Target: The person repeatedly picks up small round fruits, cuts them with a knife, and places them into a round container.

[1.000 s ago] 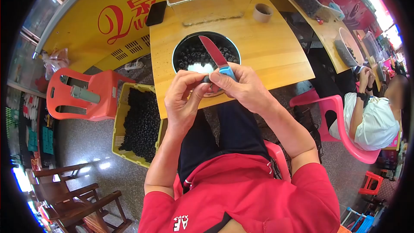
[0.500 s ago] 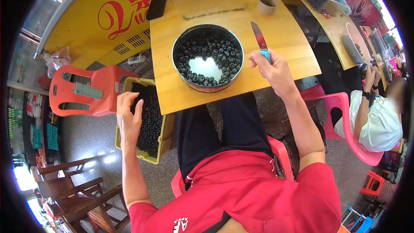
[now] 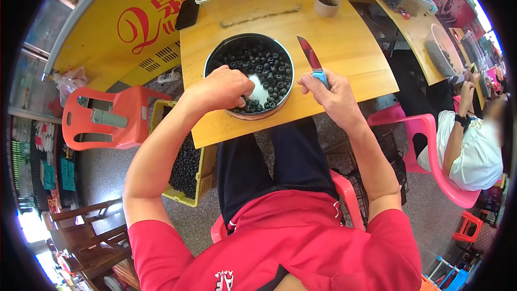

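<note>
A round metal pot (image 3: 291,59) with a dark inner wall stands near the front edge of the wooden table. Small dark round pieces (image 3: 274,70), resembling berries or snails, ring its bare, shiny bottom. My left hand (image 3: 229,89) reaches over the pot's left rim, fingers curled down among the pieces; whatever is between the fingertips is hidden. To the right of the pot, my right hand (image 3: 336,97) is closed around the blue handle of a knife (image 3: 311,55). The blade points up and away to the left, apart from the pot.
Behind the pot are a clear plastic bin (image 3: 253,5), a round cup (image 3: 327,4) and a black phone (image 3: 187,13). A yellow crate (image 3: 204,170) of dark pieces sits on the floor at left, near a red chair (image 3: 126,110). Another person (image 3: 468,148) sits at right.
My left hand has moved from above the yellow crate into the pot. My right hand, still holding the knife, has shifted slightly left and lower. The view has shifted a little.
</note>
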A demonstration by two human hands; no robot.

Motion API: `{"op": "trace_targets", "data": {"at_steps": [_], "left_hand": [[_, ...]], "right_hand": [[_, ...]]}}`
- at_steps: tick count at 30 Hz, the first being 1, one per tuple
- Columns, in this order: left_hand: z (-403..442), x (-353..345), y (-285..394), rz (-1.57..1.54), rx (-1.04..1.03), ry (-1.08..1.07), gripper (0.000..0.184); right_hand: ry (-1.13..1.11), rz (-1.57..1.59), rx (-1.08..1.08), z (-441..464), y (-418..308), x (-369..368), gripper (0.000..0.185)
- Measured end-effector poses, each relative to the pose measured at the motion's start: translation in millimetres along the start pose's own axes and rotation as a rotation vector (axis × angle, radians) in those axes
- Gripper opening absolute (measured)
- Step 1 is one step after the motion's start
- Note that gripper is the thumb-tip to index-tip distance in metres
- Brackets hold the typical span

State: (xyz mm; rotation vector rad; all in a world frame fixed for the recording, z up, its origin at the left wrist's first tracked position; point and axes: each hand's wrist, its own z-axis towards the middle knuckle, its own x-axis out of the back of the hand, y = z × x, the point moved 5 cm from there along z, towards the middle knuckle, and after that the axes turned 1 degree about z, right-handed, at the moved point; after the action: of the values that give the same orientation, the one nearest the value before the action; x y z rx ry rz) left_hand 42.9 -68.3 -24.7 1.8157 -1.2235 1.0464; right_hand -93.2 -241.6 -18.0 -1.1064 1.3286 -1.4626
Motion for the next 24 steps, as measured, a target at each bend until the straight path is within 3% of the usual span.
{"op": "trace_targets", "data": {"at_steps": [3,4,7,11,12,15,19,24], "left_hand": [[7,8,-6,-0.048,0.028,0.146,0.021],[6,9,-12,-0.071,-0.012,0.288,0.019],[2,13,-22,-0.374,-0.034,0.521,0.023],[-18,12,-6,-1.240,0.008,0.513,0.025],[-25,15,3,-1.311,-0.024,0.578,0.022],[-40,14,22,-1.429,-0.049,0.779,0.024],[-52,11,35,-1.181,-0.158,1.039,0.023],[-62,4,45,-1.010,-0.046,1.308,0.023]], "right_hand": [[0.005,-0.031,-0.015,0,6,5,0.024],[0.000,-0.039,-0.026,1,9,6,0.024],[0.004,0.008,-0.011,2,8,2,0.024],[-0.042,0.131,0.039,3,-2,-15,0.025],[-0.058,0.165,-0.023,3,-4,-21,0.025],[-0.076,0.242,-0.013,7,-11,-41,0.025],[-0.139,0.361,-0.064,6,-19,-63,0.027],[-0.152,0.461,-0.135,7,-14,-70,0.024]]}}
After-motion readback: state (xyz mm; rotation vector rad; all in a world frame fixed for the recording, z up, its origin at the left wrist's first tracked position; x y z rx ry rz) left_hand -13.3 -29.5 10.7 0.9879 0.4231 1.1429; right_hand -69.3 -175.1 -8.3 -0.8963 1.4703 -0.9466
